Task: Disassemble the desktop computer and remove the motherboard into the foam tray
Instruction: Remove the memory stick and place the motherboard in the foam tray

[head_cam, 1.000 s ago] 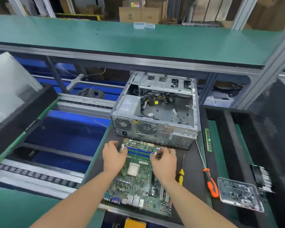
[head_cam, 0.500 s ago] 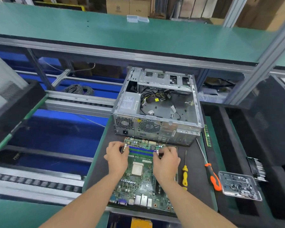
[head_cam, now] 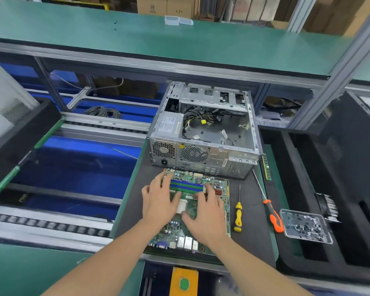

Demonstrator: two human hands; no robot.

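Both bare forearms reach forward; left hand (head_cam: 160, 201) and right hand (head_cam: 205, 214) lie side by side, palms down, fingers spread.

Both hands, left hand (head_cam: 160, 201) and right hand (head_cam: 205, 216), spread flat on motherboard (head_cam: 220, 184) before open case (head_cam: 203, 131).

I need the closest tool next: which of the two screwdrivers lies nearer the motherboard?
The yellow-handled screwdriver, the shorter one, just right of the motherboard. The orange-handled screwdriver is longer and lies farther right, by the clear parts tray.
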